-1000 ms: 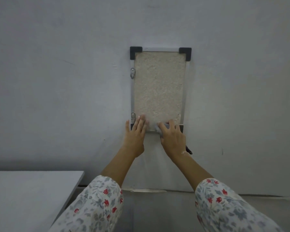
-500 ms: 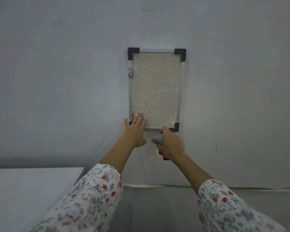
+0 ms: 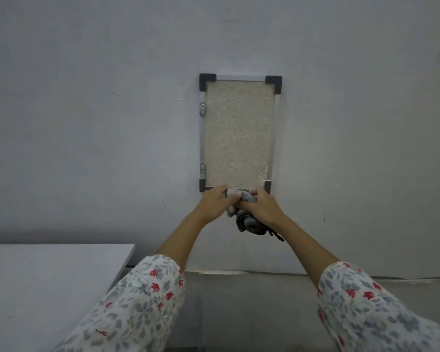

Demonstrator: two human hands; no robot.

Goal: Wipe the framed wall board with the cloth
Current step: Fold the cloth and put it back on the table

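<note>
Cloth (image 3: pixel 247 218) grey, bunched between both hands, just under board's bottom edge | left hand (image 3: pixel 214 203) fingers curled onto its upper end | right hand (image 3: pixel 263 208) gripping it, tail hanging below | framed cork board (image 3: pixel 236 133) on wall directly above hands

Dim, flat indoor light w/ a cool grey-blue cast; no glare or hot spots. Wall (image 3: pixel 87 110) looked evenly lit up top, w/ a broad soft shadow band along its base, darkest lower left above the table (image 3: pixel 48 288). Faint shadow fell right of the framed board (image 3: pixel 236 133). Wide-angle lens bowed lines near the edges. Pic was soft & slightly noisy overall; floral sleeves (image 3: pixel 148 301) at the bottom were blurry, out of focus.
</note>
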